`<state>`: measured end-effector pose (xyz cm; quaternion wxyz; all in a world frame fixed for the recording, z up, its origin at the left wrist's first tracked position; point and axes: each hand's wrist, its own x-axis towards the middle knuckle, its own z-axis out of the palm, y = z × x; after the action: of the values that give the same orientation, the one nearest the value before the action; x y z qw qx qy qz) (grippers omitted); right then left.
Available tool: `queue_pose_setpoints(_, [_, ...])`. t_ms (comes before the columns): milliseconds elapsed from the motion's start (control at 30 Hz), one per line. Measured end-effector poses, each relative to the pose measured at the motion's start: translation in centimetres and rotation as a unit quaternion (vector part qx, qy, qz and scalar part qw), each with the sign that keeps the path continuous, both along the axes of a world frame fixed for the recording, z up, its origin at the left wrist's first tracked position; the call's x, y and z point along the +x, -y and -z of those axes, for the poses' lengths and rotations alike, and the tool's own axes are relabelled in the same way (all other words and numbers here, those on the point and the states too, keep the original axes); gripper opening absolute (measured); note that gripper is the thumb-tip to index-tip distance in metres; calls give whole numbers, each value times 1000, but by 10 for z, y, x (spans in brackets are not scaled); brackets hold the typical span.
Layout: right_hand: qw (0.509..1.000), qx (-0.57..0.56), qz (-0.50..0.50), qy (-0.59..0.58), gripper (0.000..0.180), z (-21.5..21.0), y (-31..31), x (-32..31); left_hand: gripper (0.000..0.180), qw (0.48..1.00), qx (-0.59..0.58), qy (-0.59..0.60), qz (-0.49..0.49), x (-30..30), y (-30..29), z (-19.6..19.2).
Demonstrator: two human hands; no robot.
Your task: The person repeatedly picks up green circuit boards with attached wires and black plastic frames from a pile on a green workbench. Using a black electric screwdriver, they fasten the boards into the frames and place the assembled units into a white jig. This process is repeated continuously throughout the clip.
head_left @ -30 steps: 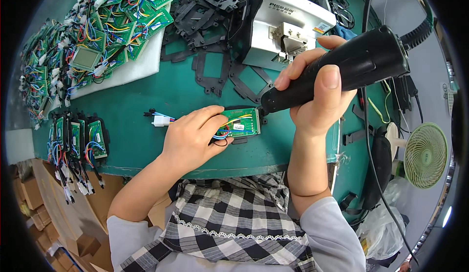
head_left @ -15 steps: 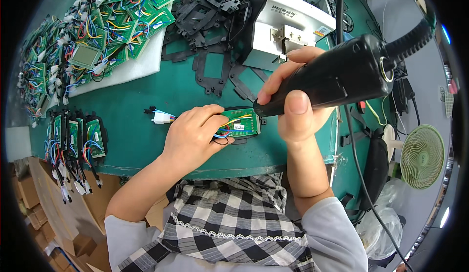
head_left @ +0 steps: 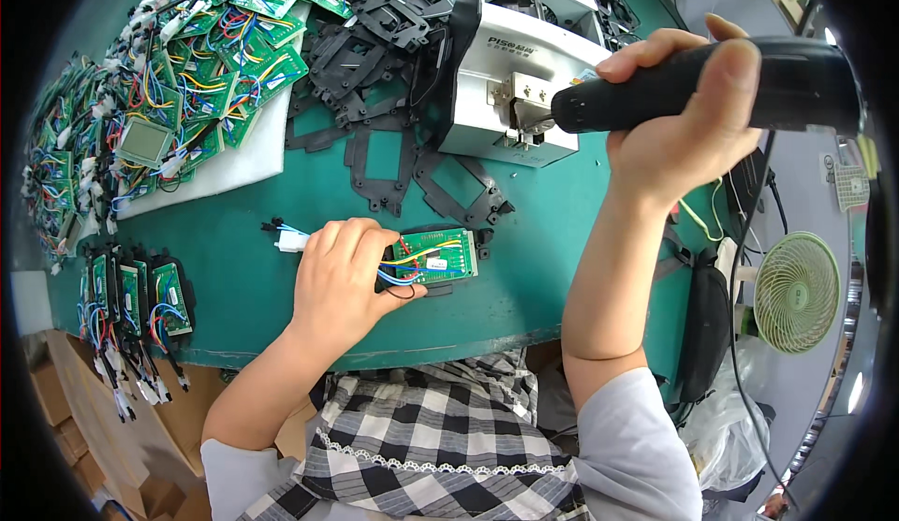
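Observation:
My left hand (head_left: 339,273) is closed on the left end of a green circuit board (head_left: 451,251), which lies flat on the table over a black plastic frame (head_left: 484,237). Coloured wires cross the board, and a white connector (head_left: 292,240) pokes out beyond my fingers on the left. Raised at the right, my right hand (head_left: 679,142) wraps round a black electric screwdriver (head_left: 796,86). The screwdriver's nose points left at the metal outlet of a white screw feeder (head_left: 515,132); whether its bit touches a screw there, I cannot make out.
Wired boards (head_left: 201,81) heap up at the far left on white foam (head_left: 253,161). Several framed boards (head_left: 171,296) stand at the near left. Black plastic frames (head_left: 379,170) pile beside the feeder. A cable (head_left: 735,334) hangs down right, near a green fan (head_left: 796,292).
My right hand has lifted the screwdriver off the board's right end and swung it up and away to the feeder's outlet. My left hand still holds the board.

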<state>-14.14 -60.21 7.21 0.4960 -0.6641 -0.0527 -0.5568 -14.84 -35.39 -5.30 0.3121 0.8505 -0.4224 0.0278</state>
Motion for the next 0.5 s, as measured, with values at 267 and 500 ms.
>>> queue_pose_setpoints(267, [1000, 12, 14, -19, 57, 10, -13, 4, 55, 1000, 2, -4, 7, 2, -2, 1])
queue_pose_setpoints(500, [999, -7, -14, -43, 58, 14, -9, -4, 57, 1000, -5, -13, 4, 1, -1, 3])
